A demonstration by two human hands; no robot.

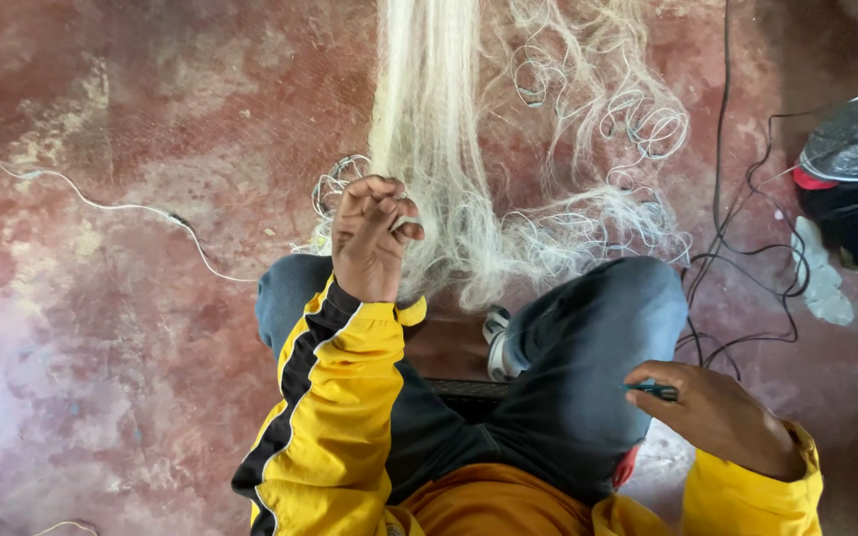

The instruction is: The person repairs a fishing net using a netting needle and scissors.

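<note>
Left hand [374, 233] was closed on a bunch of pale fishing net [429, 129] stretched over the red floor [131, 328]. Right hand [717, 412] pinched a small dark tool [657, 391] by the knee. Loose tangles remained; work looked mid-way.

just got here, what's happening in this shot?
A person in a yellow jacket sits over a reddish floor, knees up. The left hand is closed on a bunch of pale fishing net that hangs down in front and pools by the knees. The right hand rests beside the right knee, pinching a small dark tool. Black cables and a dark helmet lie to the right.
</note>
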